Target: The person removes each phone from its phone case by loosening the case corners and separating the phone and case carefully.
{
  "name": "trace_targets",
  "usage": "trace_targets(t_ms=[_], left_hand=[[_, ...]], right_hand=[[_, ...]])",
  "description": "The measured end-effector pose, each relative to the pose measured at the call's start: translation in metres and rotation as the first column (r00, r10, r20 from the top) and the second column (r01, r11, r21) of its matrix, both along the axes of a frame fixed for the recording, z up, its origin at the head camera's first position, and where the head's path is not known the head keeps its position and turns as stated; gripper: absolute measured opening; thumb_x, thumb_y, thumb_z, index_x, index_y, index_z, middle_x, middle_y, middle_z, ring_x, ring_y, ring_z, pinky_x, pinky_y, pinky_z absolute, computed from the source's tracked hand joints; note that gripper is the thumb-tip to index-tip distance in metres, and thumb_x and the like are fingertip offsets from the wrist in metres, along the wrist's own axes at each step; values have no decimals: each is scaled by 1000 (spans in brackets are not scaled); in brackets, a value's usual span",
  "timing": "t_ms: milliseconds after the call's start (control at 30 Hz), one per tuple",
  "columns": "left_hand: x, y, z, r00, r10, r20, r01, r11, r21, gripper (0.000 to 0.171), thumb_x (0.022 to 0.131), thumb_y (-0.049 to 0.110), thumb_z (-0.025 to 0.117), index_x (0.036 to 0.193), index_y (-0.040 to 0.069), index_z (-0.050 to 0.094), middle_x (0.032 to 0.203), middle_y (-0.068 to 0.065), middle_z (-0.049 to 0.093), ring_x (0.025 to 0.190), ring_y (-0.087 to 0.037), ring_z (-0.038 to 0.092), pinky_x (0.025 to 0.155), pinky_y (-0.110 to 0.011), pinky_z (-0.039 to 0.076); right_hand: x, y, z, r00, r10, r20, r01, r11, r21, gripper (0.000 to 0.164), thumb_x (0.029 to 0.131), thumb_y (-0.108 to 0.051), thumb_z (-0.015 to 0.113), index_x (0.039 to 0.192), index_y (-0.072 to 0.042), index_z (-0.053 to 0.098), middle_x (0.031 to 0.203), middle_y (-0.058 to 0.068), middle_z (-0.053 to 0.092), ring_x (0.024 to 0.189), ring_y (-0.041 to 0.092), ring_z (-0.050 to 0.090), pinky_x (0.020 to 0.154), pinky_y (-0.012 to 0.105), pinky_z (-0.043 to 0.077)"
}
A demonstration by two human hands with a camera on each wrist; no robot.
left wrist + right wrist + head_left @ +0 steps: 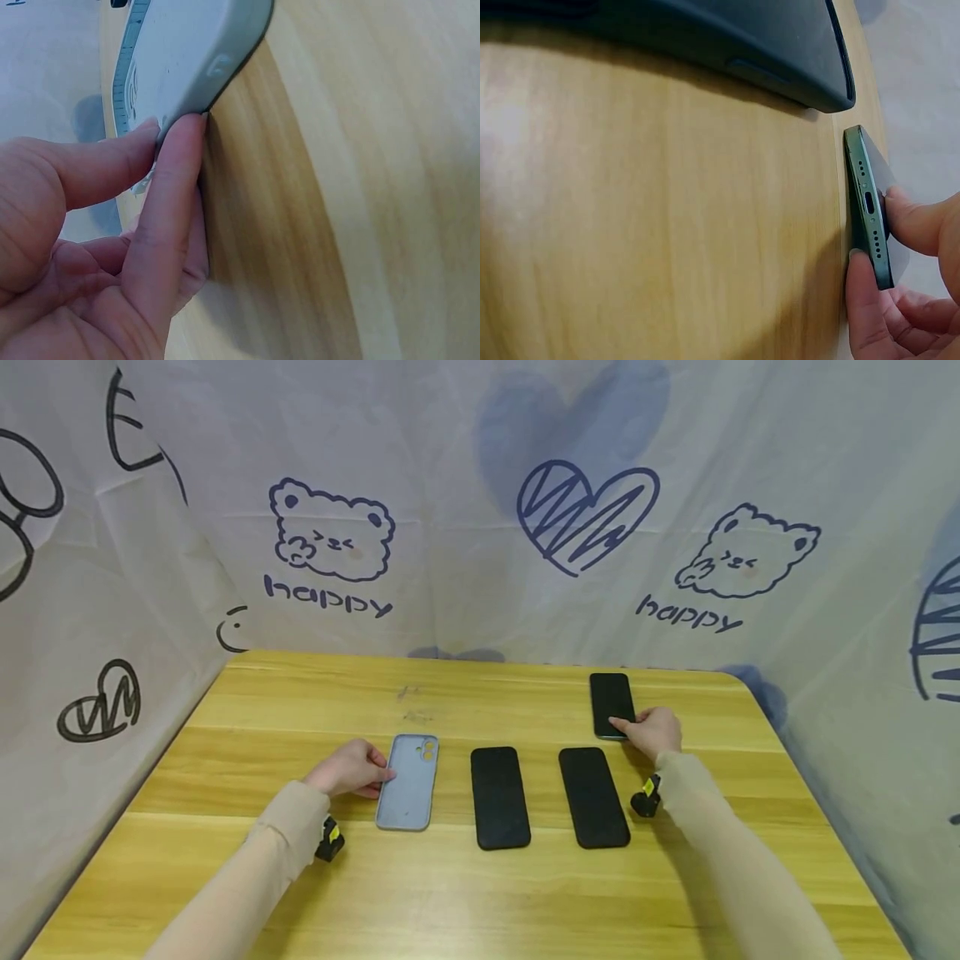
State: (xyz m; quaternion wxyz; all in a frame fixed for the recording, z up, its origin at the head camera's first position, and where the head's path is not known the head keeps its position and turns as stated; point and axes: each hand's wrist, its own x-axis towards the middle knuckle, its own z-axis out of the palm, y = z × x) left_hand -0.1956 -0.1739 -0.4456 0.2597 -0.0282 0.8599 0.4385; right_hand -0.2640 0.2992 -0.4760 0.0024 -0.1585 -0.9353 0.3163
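Note:
My left hand (351, 768) pinches the left edge of a light blue phone case (406, 789) with a camera cutout at its top right. In the left wrist view, thumb and index finger (176, 161) hold the case's rim (232, 52) close to the wooden tabletop. At the back right, my right hand (657, 732) grips the lower right corner of a dark-screened phone (611, 695). The right wrist view shows that phone's green bottom edge (877, 240), with its charging port, between the thumb (915, 221) and a finger beneath.
Two black phones lie side by side between the hands, one nearer the middle (500, 797) and one further right (595, 797). The wooden table (420, 893) meets a white curtain (450, 560) with printed bears and hearts along its back and sides.

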Motion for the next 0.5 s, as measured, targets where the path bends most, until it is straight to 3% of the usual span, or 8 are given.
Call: trace_targets(t_ms=[367, 500], left_hand=[[-2, -1, -2, 1000, -9, 8, 8, 1000, 10, 17, 98, 5, 63, 105, -7, 53, 94, -14, 59, 81, -20, 64, 71, -31, 63], [-2, -1, -2, 1000, -11, 17, 11, 1000, 7, 18, 98, 5, 64, 106, -7, 53, 94, -14, 59, 81, -19, 64, 71, -30, 63]], right_hand=[[0, -4, 4, 1000, 4, 3, -4, 997, 80, 54, 88, -46, 76, 61, -15, 39, 55, -6, 26, 57, 17, 34, 59, 32, 31], [1, -5, 4, 1000, -12, 7, 12, 995, 95, 50, 88, -45, 76, 64, -12, 48, 57, -3, 38, 63, 20, 43, 62, 31, 34]])
